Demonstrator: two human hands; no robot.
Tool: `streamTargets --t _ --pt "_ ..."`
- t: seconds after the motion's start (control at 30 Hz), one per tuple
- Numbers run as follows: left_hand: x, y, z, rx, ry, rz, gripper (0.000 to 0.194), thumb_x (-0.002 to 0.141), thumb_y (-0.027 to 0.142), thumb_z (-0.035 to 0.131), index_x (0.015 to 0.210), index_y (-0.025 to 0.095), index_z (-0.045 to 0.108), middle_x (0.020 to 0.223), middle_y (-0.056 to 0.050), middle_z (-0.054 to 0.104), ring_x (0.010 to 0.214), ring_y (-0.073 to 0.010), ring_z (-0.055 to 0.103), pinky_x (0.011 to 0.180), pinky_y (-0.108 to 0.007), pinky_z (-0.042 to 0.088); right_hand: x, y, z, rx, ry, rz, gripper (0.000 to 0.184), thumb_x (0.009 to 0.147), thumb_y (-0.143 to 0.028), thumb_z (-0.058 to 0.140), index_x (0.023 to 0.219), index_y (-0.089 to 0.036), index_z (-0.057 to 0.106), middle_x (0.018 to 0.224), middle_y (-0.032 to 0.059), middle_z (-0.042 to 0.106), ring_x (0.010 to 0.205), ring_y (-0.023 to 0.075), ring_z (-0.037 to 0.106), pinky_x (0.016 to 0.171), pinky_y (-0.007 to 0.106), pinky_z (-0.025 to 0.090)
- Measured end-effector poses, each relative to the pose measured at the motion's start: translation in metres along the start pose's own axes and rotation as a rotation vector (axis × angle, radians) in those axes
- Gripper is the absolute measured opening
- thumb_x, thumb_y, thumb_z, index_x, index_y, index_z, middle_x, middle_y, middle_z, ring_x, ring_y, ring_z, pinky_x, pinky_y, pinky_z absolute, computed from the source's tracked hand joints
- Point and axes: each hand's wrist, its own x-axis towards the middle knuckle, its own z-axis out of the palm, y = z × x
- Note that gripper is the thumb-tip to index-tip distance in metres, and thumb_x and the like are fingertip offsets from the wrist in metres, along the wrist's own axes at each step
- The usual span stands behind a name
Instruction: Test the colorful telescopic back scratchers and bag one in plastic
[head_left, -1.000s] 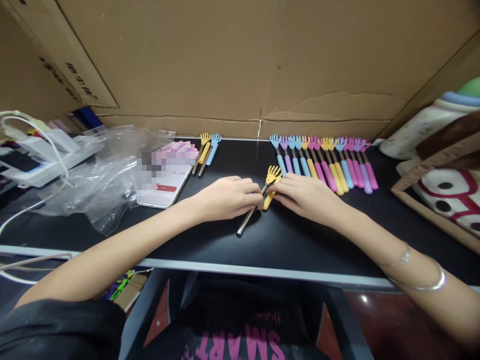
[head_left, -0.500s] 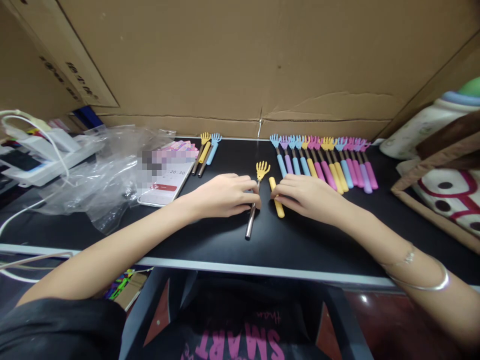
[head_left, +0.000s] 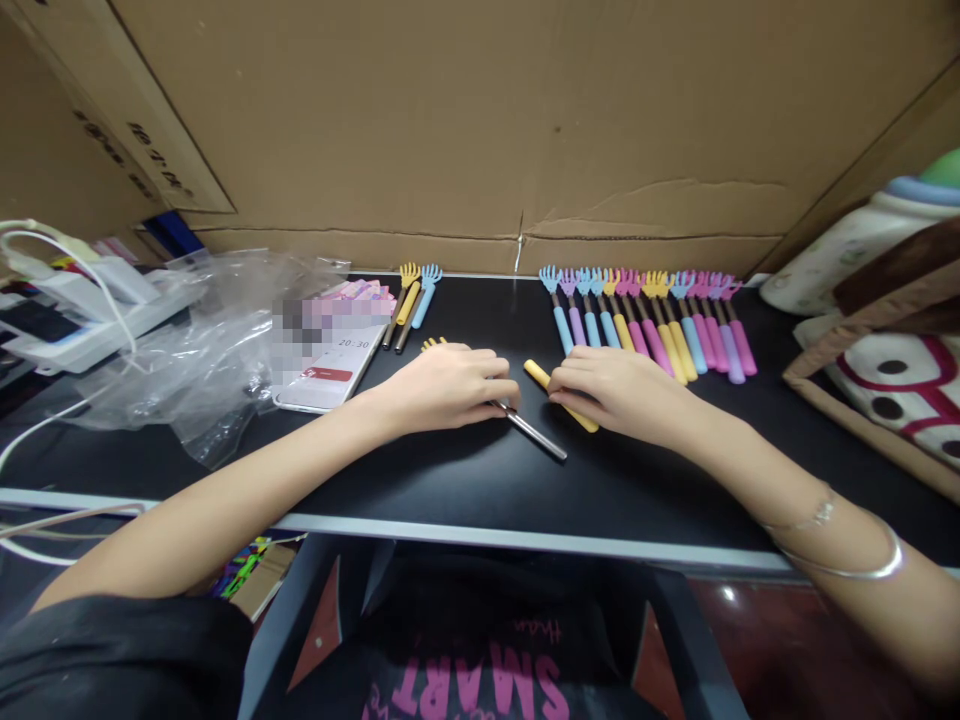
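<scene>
My left hand (head_left: 457,388) is closed on a back scratcher's metal rod (head_left: 536,436), whose bare end points toward the lower right. Its yellow claw shows only partly behind the knuckles. In the fingers of my right hand (head_left: 619,385) is a yellow handle sleeve (head_left: 538,376), slanting down to the right and apart from the rod. Beyond my right hand lies a row of back scratchers (head_left: 656,320) with blue, purple, yellow and pink handles. Further left, two scratchers with bare dark rods (head_left: 403,325) lie beside loose yellow and blue sleeves (head_left: 425,302).
A phone (head_left: 330,375) and crumpled clear plastic bags (head_left: 202,340) lie on the left, near a white power strip (head_left: 112,310) with cables. At the right stand a bottle (head_left: 840,250) and a fabric bag (head_left: 900,390). A cardboard wall (head_left: 480,120) closes off the back.
The rod in my left hand has turned, its bare end swinging right and its claw going left behind the hand. The yellow sleeve in my right hand has tilted further from upright.
</scene>
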Motion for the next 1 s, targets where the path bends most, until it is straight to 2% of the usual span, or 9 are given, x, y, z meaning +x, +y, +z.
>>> streamTargets --t 0.3,0.47,0.63,0.83,1.0 --pt "-0.001 0.000 -0.001 -0.071 -0.031 -0.108 0.014 0.093 0.034 0.053 0.101 0.026 0.062 0.085 0.003 0.064 0.072 -0.0119 0.061 0.059 -0.024 0.034 -0.003 0.004 -0.002 -0.026 -0.002 0.080 0.021 0.091 -0.033 0.047 0.078 -0.021 0.058 0.073 0.0021 0.056 0.065 0.0134 0.052 0.057 0.024 0.034" --pt "-0.002 -0.002 -0.003 -0.103 -0.057 -0.129 0.013 0.092 0.032 0.054 0.102 0.026 0.062 0.087 0.003 0.066 0.074 -0.0113 0.062 0.057 -0.023 0.032 -0.006 0.010 -0.005 -0.042 -0.043 0.100 0.014 0.089 -0.031 0.048 0.084 -0.022 0.057 0.075 0.0019 0.058 0.066 0.0139 0.054 0.055 0.024 0.033" --pt "-0.003 -0.006 -0.007 -0.159 -0.074 -0.136 0.013 0.092 0.031 0.054 0.101 0.025 0.062 0.088 0.002 0.067 0.075 -0.0102 0.062 0.058 -0.022 0.033 -0.015 0.018 -0.010 0.013 -0.113 0.150 0.007 0.084 -0.028 0.053 0.087 -0.024 0.057 0.078 0.0002 0.062 0.067 0.0140 0.057 0.055 0.024 0.034" --pt "-0.005 -0.011 -0.009 -0.178 -0.098 -0.160 0.010 0.090 0.030 0.058 0.098 0.026 0.062 0.083 0.005 0.066 0.072 -0.0095 0.061 0.057 -0.022 0.031 -0.025 0.030 -0.020 0.083 -0.268 0.246 0.016 0.075 -0.022 0.061 0.091 -0.026 0.058 0.077 -0.0020 0.064 0.062 0.0138 0.057 0.050 0.023 0.033" --pt "-0.007 -0.012 -0.007 -0.151 -0.081 -0.160 0.012 0.090 0.032 0.057 0.098 0.026 0.063 0.081 0.005 0.065 0.073 -0.0099 0.061 0.057 -0.022 0.031 -0.022 0.029 -0.027 0.086 -0.318 0.273 0.015 0.079 -0.035 0.062 0.091 -0.026 0.060 0.079 -0.0001 0.065 0.063 0.0150 0.058 0.051 0.024 0.035"
